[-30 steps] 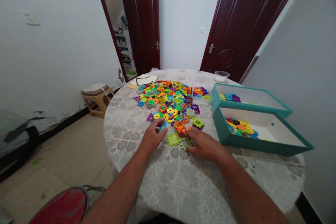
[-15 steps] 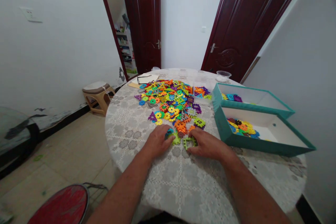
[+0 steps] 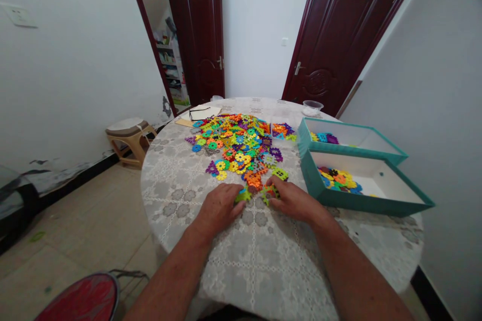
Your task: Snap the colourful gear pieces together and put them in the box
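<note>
A heap of colourful plastic interlocking snowflake pieces [image 3: 233, 143] covers the far middle of the lace tablecloth [image 3: 259, 256]. My left hand [image 3: 220, 208] rests near the heap's front edge, fingers on a lime-green piece [image 3: 243, 195]. My right hand [image 3: 291, 200] has its fingers and thumb around a green piece [image 3: 270, 192]. The two hands are close together, a small gap between their fingertips. Parts of both held pieces are hidden by my fingers.
Two teal boxes with white insides stand at the table's right, the near one [image 3: 361, 203] and far one [image 3: 350, 149] both holding coloured pieces. Glasses [image 3: 199, 113] lie at the far edge. A stool [image 3: 130, 138] stands left of the table.
Both hands have moved slightly toward the heap and closer together, with the pieces under them. The view has shifted a little, so the room and table sit further left.
</note>
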The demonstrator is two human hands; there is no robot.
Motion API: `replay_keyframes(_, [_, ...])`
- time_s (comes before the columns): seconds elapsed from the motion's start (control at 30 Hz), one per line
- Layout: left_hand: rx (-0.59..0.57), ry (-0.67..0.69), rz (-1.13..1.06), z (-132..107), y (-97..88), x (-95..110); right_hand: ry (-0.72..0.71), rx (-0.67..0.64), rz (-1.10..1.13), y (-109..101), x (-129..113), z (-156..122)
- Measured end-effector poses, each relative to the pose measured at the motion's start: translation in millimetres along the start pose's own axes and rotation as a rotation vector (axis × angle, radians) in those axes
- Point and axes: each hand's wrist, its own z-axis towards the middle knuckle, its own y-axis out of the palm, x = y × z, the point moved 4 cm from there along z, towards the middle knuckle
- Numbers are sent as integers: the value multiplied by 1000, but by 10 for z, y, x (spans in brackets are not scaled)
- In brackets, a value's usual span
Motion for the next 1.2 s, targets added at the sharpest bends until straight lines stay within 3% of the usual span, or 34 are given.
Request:
replay_keyframes(0.2, [116,-236,0,21,-51,-169,-37,28,10,-21,-11,26])
replay_keyframes(0.43, [286,-470,-243,-16,-194,-285,-99,102,65,-3,26,71])
replay_keyframes(0.63, [284,-449,-417,-10,-129,-300,-158,154,111,23,11,107])
replay_keyframes(0.9, [437,-505,-849,10,-109,-386,-93,184,155,-8,-84,98])
replay_keyframes(1.07, [355,-461,-1028,47,-30,-361,-136,201,282,-5,-163,113])
replay_keyframes(1.2, [184,-328,-1214,68,-7,-224,-164,253,375,20,-227,123])
